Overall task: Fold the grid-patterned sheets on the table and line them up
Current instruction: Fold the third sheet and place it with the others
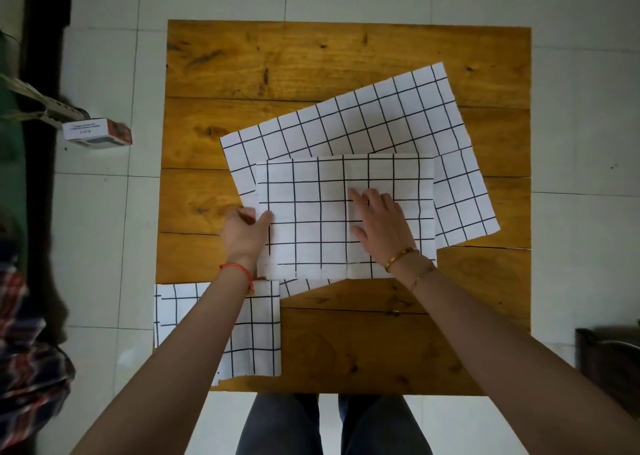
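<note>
Your left hand (246, 227) pinches the left edge of the folded sheet (311, 212), whose long axis runs left to right on the tabletop (311, 59); your right hand (381, 217) lies spread flat on it (right of centre, nearer the crease).

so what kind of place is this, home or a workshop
Most likely a room in a home, not a workshop: a plain wooden table stands on a pale tiled floor, with dark furniture at the right edge and a small cardboard box on the floor.
</note>
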Demonstrator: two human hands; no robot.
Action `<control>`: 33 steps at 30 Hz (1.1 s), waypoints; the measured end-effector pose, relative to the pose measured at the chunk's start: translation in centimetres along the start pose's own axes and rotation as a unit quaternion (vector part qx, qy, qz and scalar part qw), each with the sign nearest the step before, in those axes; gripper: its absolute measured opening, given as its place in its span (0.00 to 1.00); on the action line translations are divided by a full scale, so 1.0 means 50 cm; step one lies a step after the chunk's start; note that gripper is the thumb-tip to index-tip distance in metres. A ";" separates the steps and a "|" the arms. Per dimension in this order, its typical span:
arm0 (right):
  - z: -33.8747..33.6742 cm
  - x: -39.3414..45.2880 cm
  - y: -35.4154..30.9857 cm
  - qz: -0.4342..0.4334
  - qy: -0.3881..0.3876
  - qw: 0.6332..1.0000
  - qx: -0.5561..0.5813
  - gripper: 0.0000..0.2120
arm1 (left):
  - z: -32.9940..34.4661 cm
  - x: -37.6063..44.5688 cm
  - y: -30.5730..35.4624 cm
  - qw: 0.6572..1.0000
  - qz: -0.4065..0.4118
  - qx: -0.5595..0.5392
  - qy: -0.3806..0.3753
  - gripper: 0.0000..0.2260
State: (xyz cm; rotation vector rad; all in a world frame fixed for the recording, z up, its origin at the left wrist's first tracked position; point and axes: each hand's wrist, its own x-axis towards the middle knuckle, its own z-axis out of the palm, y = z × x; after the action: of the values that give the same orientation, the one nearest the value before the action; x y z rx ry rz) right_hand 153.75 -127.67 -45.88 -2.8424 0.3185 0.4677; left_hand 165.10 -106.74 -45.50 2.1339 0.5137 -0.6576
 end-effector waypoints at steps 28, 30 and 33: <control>-0.024 -0.068 0.074 0.139 0.129 0.971 0.143 0.19 | 0.122 -0.185 0.106 0.907 0.258 0.016 -0.333 0.34; -0.020 -0.082 0.101 0.153 0.137 0.967 0.149 0.21 | 0.133 -0.180 0.091 0.912 0.266 0.045 -0.308 0.33; -0.019 -0.084 0.113 0.161 0.145 0.966 0.138 0.23 | 0.124 -0.151 0.072 0.915 0.319 0.122 -0.216 0.27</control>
State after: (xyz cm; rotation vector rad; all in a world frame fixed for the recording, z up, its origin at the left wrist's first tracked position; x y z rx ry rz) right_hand 148.71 -132.56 -44.71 -2.5855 0.8402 0.0495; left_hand 159.50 -114.81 -41.99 2.1112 -0.5186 -0.7994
